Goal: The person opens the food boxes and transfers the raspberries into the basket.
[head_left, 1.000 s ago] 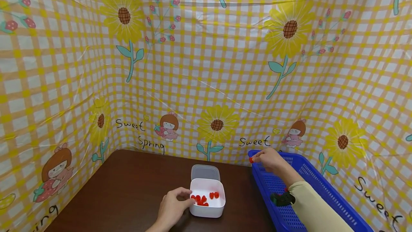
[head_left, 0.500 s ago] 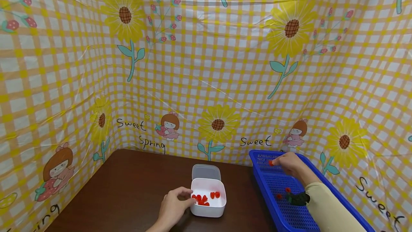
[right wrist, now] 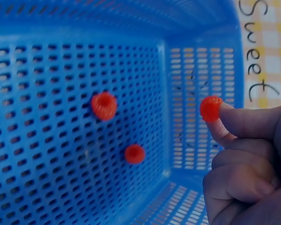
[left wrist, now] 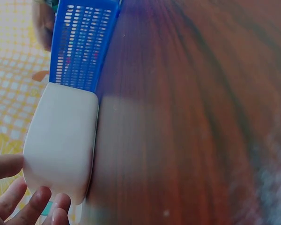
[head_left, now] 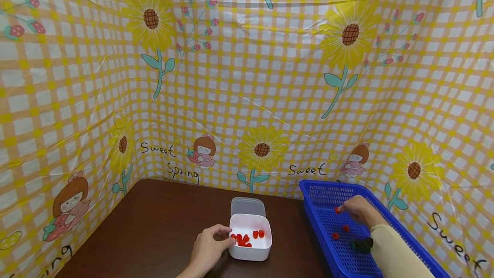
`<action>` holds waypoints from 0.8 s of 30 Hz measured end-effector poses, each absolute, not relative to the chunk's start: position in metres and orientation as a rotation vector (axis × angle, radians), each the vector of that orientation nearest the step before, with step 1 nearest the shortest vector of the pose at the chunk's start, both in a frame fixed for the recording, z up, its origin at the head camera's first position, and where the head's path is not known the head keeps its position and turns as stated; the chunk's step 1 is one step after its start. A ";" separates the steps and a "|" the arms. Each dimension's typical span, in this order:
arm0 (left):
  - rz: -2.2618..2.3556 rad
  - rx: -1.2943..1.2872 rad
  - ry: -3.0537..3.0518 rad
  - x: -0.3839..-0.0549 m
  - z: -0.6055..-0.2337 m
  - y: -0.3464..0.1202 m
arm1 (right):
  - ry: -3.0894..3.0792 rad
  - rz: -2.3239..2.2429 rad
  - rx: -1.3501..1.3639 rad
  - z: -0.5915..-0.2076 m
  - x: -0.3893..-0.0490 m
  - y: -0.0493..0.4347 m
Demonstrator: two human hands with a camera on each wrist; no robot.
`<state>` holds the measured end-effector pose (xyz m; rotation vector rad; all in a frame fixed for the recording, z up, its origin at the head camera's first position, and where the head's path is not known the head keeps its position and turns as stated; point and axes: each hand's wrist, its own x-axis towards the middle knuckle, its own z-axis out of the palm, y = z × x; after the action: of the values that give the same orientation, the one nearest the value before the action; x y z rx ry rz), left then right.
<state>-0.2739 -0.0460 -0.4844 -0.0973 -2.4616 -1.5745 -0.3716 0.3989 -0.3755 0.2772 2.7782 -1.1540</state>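
Note:
My right hand (head_left: pixel 356 209) is inside the blue basket (right wrist: pixel 164 108) and pinches a red raspberry (right wrist: pixel 210 109) between thumb and index finger, the other fingers curled in. Two more raspberries lie on the basket floor, one (right wrist: pixel 104 106) larger in the right wrist view than the other (right wrist: pixel 135 153). At the left side of a small white box (head_left: pixel 251 253), my left hand (head_left: pixel 208 246) holds the wall with thumb and fingers. Several raspberries (head_left: pixel 241 239) lie in that box. In the left wrist view only the outside of the box (left wrist: pixel 61 140) shows, its contents hidden.
A translucent grey lid (head_left: pixel 248 206) lies right behind the white box. The dark brown table (head_left: pixel 166 218) meets a checked, flowered cloth (head_left: pixel 231 98) at the back and sides. A dark green device (head_left: pixel 361 246) sits at my right wrist.
My right hand has carried its raspberry from over the basket's left rim, rightward and down into the basket. The left hand stays on the box.

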 end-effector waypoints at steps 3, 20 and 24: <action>-1.574 -0.097 -2.462 -0.274 -0.484 -0.046 | 2.780 -1.121 0.278 -0.379 -0.371 0.404; -1.579 -0.109 -2.468 -0.274 -0.484 -0.046 | 2.770 -1.045 0.293 -0.387 -0.371 0.411; -1.583 -0.109 -2.472 -0.273 -0.484 -0.046 | 2.790 -1.012 0.275 -0.387 -0.372 0.409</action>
<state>-0.2726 -0.0463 -0.4836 -0.1093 -2.4719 -1.5831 -0.3716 0.4088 -0.3874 0.2752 2.7903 -1.0122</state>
